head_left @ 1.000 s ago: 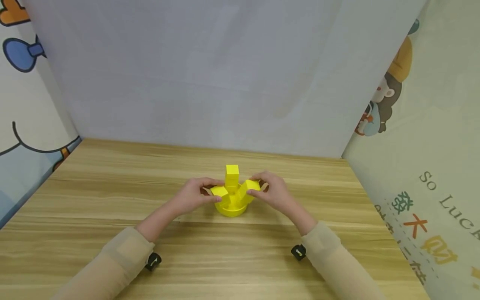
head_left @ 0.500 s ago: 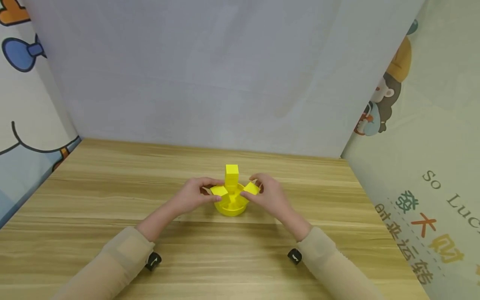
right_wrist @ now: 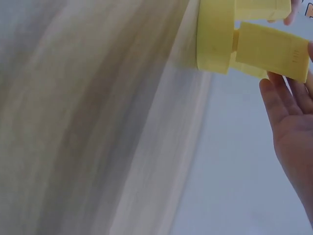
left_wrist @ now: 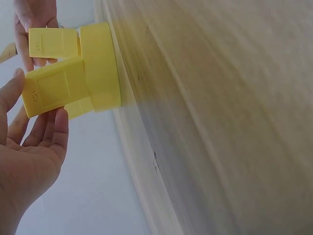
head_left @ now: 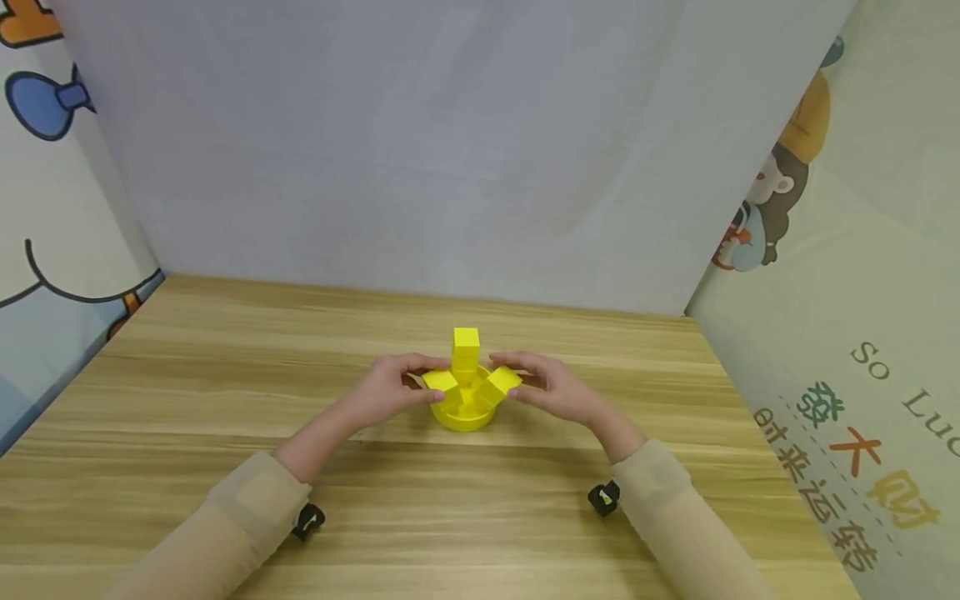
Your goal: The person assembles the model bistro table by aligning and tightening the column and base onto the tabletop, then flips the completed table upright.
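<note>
A round yellow base stands on the table, with three yellow rectangular blocks standing up from it. My left hand pinches the left block between thumb and fingers. In the left wrist view this left block bears a small raised number. My right hand holds the right block, thumb on its near side and fingers behind. The right wrist view shows the right block leaning outward from the base. Neither hand touches the tall back block.
The wood-grain table extends around the base on all sides. A pale cloth wall rises behind it. Printed cloth panels flank the table, with cartoon figures at the left and lettering at the right.
My right hand has shifted its grip, and its wrist has swung a little outward to the right. The right block has turned slightly. My left hand keeps its hold.
</note>
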The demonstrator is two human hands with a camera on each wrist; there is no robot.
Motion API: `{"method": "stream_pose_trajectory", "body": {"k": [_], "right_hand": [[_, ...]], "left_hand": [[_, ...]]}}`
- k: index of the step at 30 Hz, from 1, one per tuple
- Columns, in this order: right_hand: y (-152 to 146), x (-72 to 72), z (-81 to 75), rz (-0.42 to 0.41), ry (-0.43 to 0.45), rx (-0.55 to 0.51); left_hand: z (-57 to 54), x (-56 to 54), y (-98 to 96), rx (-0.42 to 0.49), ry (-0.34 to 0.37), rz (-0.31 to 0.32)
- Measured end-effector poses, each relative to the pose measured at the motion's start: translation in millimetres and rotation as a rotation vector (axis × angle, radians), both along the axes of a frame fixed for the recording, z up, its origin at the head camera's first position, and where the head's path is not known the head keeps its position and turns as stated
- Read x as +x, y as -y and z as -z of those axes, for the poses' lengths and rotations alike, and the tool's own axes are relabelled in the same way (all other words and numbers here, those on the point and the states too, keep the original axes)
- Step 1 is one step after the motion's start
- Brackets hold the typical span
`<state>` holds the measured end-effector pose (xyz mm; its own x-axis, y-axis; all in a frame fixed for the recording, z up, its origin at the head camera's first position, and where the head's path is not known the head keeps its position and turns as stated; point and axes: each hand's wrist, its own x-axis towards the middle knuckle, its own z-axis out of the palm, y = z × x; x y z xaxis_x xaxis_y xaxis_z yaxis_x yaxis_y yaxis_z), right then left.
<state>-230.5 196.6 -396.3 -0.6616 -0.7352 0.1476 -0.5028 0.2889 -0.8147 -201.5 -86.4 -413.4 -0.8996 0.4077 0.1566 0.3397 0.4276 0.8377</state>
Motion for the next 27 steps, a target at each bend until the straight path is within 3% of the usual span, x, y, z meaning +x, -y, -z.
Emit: {"method": "stream_pose_trajectory", "body": {"k": [3, 13, 18, 22, 27], "right_hand": [[2.5, 4.5, 3.2, 0.066, -0.013, 0.017], [30.1, 26.4, 8.5, 0.36, -0.191, 0.112], [41.2, 33.3, 9.7, 0.435, -0.265, 0.128], [39.2, 31.8, 11.8, 0.393, -0.244, 0.088], [23.5, 21.6, 8.4, 0.142, -0.19, 0.05]], "left_hand": [[1.1, 2.2, -1.0, 0.009, -0.005, 0.0], [3.7, 9.6, -4.4, 0.02, -0.019, -0.005], [3.4, 10.4, -3.5, 0.032, -0.015, -0.006], [2.5, 10.5, -4.0, 0.029, -0.011, -0.008], [1.2, 10.7, -5.1, 0.027, -0.008, -0.007]]}}
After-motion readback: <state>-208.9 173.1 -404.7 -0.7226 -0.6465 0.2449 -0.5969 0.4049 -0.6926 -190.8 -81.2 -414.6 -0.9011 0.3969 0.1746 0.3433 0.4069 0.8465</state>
